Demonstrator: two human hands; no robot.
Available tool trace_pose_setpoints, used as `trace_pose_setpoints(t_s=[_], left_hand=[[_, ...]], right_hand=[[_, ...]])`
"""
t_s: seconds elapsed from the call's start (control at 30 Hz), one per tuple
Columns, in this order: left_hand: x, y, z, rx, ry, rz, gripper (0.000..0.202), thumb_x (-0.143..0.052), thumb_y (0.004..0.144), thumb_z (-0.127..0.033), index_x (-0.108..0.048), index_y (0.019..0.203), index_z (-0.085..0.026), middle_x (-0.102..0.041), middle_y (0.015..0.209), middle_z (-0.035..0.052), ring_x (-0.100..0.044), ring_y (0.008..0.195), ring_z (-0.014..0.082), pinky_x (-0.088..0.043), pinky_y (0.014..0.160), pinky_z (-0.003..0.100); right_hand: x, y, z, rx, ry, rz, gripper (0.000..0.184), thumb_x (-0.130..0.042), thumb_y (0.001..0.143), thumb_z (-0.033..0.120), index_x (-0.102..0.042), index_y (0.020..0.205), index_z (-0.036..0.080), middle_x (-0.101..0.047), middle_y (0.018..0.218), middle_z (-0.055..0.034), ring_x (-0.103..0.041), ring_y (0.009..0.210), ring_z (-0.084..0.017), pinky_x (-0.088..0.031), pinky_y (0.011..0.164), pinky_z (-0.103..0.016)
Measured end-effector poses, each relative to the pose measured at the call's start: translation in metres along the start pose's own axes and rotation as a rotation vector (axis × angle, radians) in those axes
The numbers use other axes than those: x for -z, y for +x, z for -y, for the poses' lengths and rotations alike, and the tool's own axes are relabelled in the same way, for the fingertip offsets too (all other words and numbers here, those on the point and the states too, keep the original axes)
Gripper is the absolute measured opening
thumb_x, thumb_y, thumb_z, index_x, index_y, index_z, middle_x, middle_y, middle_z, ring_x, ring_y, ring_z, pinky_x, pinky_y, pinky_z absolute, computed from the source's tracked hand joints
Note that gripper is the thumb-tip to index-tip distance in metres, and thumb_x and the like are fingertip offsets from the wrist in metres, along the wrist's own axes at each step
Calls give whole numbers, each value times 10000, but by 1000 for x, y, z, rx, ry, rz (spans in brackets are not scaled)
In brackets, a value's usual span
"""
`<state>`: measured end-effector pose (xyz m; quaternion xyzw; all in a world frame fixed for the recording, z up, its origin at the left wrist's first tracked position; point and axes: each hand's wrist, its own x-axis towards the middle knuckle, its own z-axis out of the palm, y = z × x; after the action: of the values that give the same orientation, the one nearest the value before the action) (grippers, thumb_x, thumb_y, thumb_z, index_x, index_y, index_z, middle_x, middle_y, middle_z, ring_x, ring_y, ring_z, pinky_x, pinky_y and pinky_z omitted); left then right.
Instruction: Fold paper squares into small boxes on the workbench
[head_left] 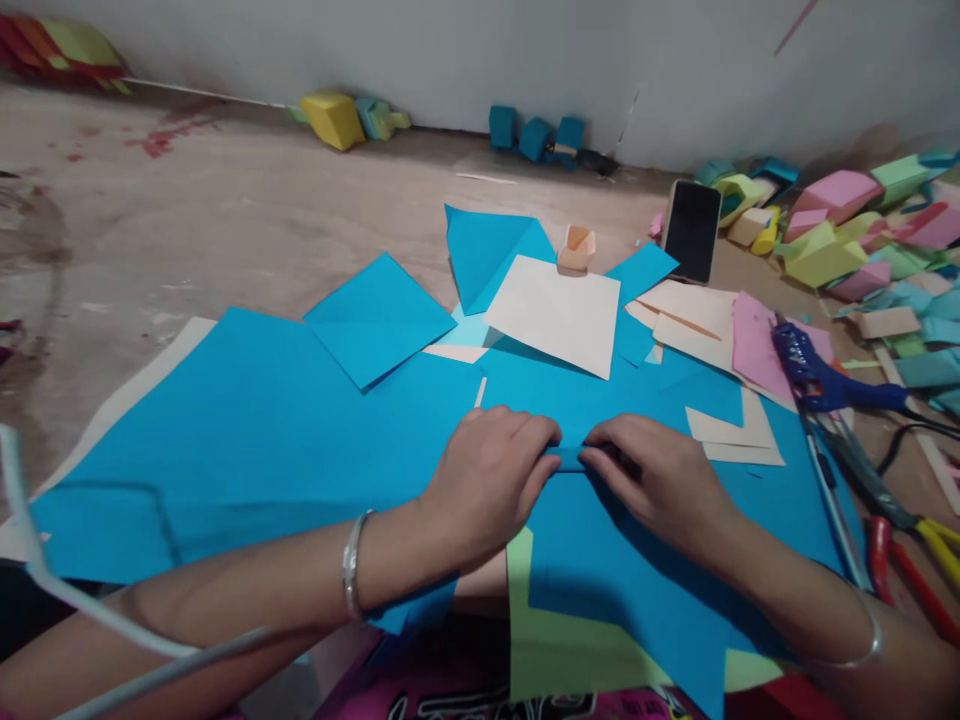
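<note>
Between my two hands is a narrow folded strip of blue paper (pixel 570 459), held level above the blue sheets. My left hand (pixel 491 475) pinches its left end between thumb and fingers. The right end is pinched by my right hand (pixel 652 470). Both hands hide most of the strip, so its full length cannot be seen. Beneath lies a large blue sheet (pixel 300 440), with a blue square (pixel 382 320) and a cream square (pixel 559 310) behind the hands. A green sheet (pixel 577 650) sticks out under the blue paper near my body.
On the right lie a blue glue gun (pixel 814 370), scissors (pixel 862 465), red-handled pliers (pixel 900 570) and a phone (pixel 692 230). Many folded paper pieces (pixel 825 250) pile up at the far right. A small peach paper box (pixel 577 246) stands behind; a white bent tube (pixel 67 590) crosses the left.
</note>
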<state>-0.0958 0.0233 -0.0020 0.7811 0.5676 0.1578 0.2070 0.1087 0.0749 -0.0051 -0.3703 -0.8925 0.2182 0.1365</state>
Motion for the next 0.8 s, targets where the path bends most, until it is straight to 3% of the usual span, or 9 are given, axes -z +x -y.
trace_pose_setpoints(t_s=[0.27, 0.53, 0.73, 0.8], left_hand=[[1, 2, 2, -29, 46, -24, 190, -470, 946, -321, -597, 983, -185, -621, 918, 70, -502, 819, 216, -354, 690, 354], [3, 6, 5, -37, 57, -36, 231, -428, 966, -309, -623, 940, -187, -570, 934, 74, -491, 868, 225, -381, 787, 388], [2, 6, 5, -29, 104, -92, 294, -506, 924, -309, -580, 1175, -174, -537, 1093, 111, -461, 981, 267, -386, 859, 423], [3, 6, 4, -23, 110, -78, 285, -512, 920, -306, -589, 1164, -181, -533, 1098, 111, -459, 984, 270, -387, 858, 428]], right_hand=[[-3, -2, 2, -2, -97, -5, 158, -489, 945, 297, -580, 870, 191, -594, 773, -40, -548, 698, -172, -359, 581, -287], [-4, -3, 4, 13, -118, -36, 194, -456, 963, 287, -595, 879, 181, -594, 780, -55, -561, 714, -181, -351, 582, -292], [-7, -3, 7, 16, -234, -49, 207, -463, 959, 294, -618, 897, 172, -579, 783, -63, -542, 693, -195, -344, 561, -311], [-6, -1, 8, 28, -279, -73, 180, -490, 940, 273, -628, 956, 158, -591, 854, -96, -549, 764, -228, -368, 589, -325]])
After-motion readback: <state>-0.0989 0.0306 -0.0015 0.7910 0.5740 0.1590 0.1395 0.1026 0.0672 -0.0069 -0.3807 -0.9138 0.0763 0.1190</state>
